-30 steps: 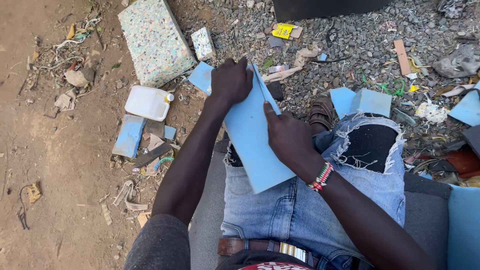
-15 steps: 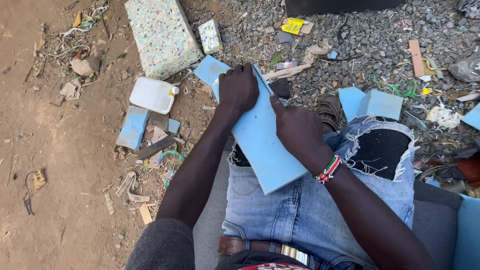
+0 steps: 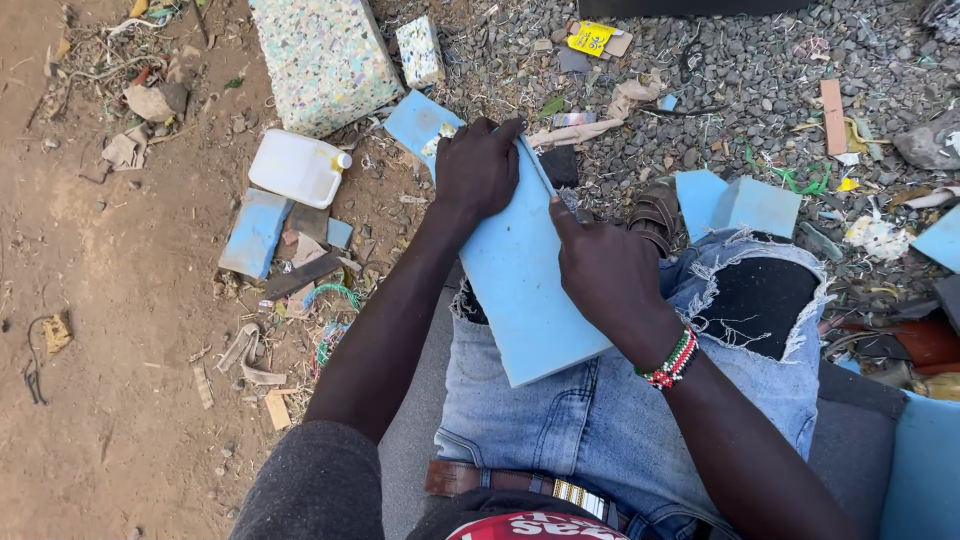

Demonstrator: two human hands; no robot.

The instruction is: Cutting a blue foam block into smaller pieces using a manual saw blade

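Note:
A light blue foam sheet (image 3: 520,290) lies across my lap, on ripped jeans, its far end reaching out past my knees. My left hand (image 3: 478,168) presses down on the sheet's far part, fingers curled over its right edge. My right hand (image 3: 600,265) grips a thin blade (image 3: 537,166) that runs along that right edge; the forefinger lies stretched along it. A beaded band circles my right wrist (image 3: 672,360).
On the dirt to the left lie a white plastic jerrycan (image 3: 297,167), a speckled foam block (image 3: 325,58) and blue foam offcuts (image 3: 255,232). More blue foam pieces (image 3: 738,203) rest on the gravel by my right knee. Litter is scattered all around.
My right hand has slid up the sheet's right edge, closer to my left hand. The view has shifted slightly; the left hand keeps its hold.

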